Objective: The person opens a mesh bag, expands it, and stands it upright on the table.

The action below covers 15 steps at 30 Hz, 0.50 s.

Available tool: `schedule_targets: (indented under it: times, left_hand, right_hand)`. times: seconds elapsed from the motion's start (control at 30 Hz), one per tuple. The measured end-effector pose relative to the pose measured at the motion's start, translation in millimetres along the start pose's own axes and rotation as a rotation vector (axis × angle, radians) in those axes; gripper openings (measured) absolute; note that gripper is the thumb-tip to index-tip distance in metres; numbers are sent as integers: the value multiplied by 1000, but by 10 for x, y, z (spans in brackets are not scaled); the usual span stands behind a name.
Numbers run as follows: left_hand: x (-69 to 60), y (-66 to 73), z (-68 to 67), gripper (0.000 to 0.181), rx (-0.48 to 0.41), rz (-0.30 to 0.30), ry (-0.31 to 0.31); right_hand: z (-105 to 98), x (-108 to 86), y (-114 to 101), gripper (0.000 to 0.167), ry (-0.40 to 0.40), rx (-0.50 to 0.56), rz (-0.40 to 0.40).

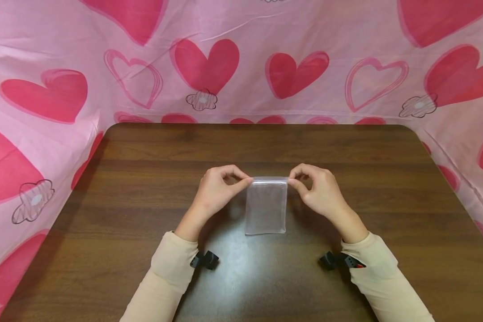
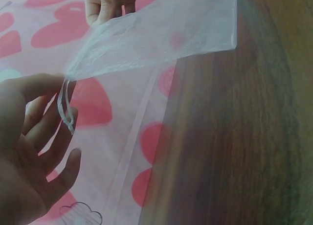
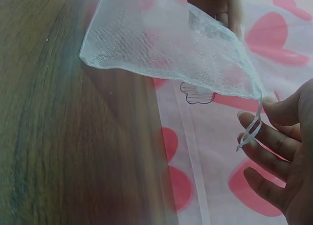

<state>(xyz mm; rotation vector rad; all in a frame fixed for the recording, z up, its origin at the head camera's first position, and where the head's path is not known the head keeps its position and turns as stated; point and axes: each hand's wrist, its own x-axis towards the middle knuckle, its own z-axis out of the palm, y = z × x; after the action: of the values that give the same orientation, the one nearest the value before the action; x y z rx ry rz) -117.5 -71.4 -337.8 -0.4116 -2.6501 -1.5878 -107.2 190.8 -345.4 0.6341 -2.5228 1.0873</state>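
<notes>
A small sheer white drawstring pouch hangs above the table between both hands, its mouth edge uppermost. My left hand pinches one top corner between thumb and forefinger. At the opposite top corner, my right hand pinches in the same way. In the left wrist view, a knotted loop of white cord dangles beside the left fingers; the other fingers are spread loosely. A similar cord loop shows near the right fingers in the right wrist view. Through the pouch's mesh the background shows, and nothing is visible inside.
A brown wood-grain table with rounded far corners lies beneath the hands. Pink cloth printed with red hearts hangs behind and along both sides. Small black cameras are worn at each wrist, over beige sleeves.
</notes>
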Motion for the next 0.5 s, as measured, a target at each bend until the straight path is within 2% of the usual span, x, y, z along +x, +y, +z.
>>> schedule_targets:
  times: [0.23,0.5]
  left_hand:
    - [3,-5,-20,5,88,46,-11]
    - [10,-6,-43,4,174,94,-24]
  right_hand:
    - [4,-4,33,16,0,-36,-26]
    - [-13,-5,30,16,-26,-36,-6]
